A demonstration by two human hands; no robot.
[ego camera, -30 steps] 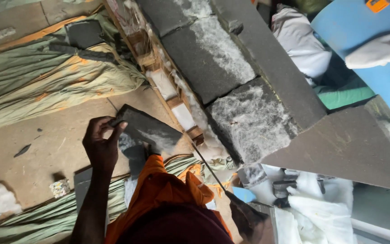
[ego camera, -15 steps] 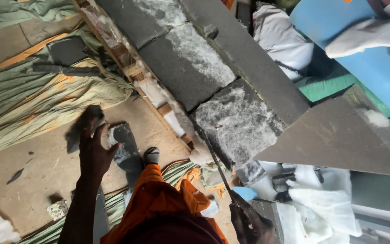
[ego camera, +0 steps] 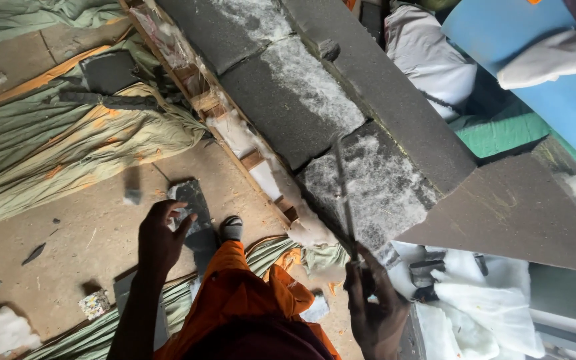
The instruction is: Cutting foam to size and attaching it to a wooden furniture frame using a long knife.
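Head view: a person in orange trousers stands over dark grey foam slabs, a blade in one hand and a foam offcut at the other.

The right hand [ego camera: 376, 313] is closed round the handle of a long thin knife blade [ego camera: 343, 193], which points up across the speckled dark grey foam slab [ego camera: 375, 187] lying on the wooden pallet frame [ego camera: 198, 87]. The left hand [ego camera: 158, 237] is spread open, fingers splayed, at the edge of a small dark grey foam offcut [ego camera: 191, 207] on the dusty concrete floor [ego camera: 88, 220]; whether it touches the piece I cannot tell. A grey shoe toe [ego camera: 231, 228] sits just beside that offcut. Crumpled green cloth sheets [ego camera: 68, 147] lie left of the pallet, a blue foam sheet [ego camera: 541, 80] is at upper right, and white stuffing [ego camera: 495, 313] is heaped near the right hand. A small multicoloured foam block [ego camera: 93, 304] rests on the floor at lower left.
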